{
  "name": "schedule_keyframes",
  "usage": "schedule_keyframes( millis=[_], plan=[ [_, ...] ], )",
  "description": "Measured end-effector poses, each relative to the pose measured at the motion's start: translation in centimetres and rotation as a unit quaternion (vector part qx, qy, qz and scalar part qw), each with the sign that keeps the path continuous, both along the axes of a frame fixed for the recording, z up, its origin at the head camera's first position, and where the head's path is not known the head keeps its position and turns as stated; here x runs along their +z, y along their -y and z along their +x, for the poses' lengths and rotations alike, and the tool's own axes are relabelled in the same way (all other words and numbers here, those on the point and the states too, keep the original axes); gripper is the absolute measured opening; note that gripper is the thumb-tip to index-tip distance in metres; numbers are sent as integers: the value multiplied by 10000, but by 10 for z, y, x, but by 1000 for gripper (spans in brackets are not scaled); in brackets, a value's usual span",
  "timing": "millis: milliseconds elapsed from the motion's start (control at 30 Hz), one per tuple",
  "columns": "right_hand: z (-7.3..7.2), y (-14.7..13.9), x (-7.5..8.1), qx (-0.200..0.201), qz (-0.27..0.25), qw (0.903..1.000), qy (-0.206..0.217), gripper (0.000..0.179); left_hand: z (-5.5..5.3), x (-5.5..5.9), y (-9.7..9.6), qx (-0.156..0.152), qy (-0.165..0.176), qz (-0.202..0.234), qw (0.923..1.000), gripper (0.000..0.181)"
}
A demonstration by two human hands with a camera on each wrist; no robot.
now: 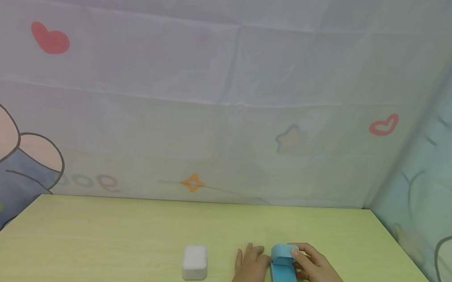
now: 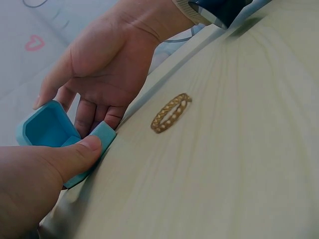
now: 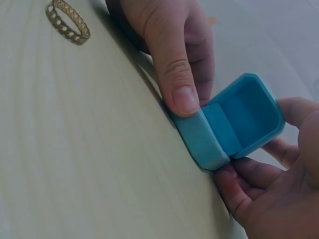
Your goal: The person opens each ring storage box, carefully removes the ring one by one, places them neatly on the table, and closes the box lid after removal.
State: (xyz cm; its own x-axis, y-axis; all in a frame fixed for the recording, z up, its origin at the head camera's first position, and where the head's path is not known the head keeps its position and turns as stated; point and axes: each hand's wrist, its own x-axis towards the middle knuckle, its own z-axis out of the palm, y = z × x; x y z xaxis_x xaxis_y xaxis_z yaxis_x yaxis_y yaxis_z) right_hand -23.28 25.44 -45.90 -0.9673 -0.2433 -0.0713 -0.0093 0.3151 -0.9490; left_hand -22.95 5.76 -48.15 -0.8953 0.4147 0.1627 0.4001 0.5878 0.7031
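Observation:
A light blue ring box (image 1: 284, 276) stands on the table with its lid (image 3: 256, 117) raised. My left hand (image 1: 250, 277) grips the base, its thumb (image 2: 89, 144) on the front edge and its fingers along the left side. At the right, my right hand (image 1: 319, 274) pinches the lid between thumb and fingers, with other fingers low beside the base. The lid's hollow inside shows bare in both wrist views. Nearer me on the table lies a gold-coloured chain-link band (image 2: 171, 113), outside the head view.
To the left of my left hand a small white box (image 1: 195, 263) with rounded corners sits on the pale wood-grain table (image 1: 121, 230). A printed cloth (image 1: 230, 92) hangs behind the table's far edge, and another stretch of cloth borders the right side.

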Motion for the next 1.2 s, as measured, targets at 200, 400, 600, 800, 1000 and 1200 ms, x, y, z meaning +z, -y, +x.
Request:
schedule_keyframes(
  millis=[200,400,600,800,1000,1200],
  plan=[
    [0,-1,0,37,-8,10000,-3,49,-1,0,0,-15,7,-53,10000,62],
    [-1,-2,-1,126,-105,9999,33,49,0,0,0,-26,0,16,10000,62],
    [-1,-3,-1,138,-121,9998,73,49,2,1,1,-27,31,92,9999,60],
    [-1,-3,-1,174,-150,9997,89,48,2,1,1,-41,51,101,9999,60],
    [0,-4,-1,199,-137,9997,108,48,2,1,1,-44,82,99,9999,61],
    [-1,-4,-1,180,-102,9997,137,48,1,1,0,-34,105,96,9999,62]
  ],
)
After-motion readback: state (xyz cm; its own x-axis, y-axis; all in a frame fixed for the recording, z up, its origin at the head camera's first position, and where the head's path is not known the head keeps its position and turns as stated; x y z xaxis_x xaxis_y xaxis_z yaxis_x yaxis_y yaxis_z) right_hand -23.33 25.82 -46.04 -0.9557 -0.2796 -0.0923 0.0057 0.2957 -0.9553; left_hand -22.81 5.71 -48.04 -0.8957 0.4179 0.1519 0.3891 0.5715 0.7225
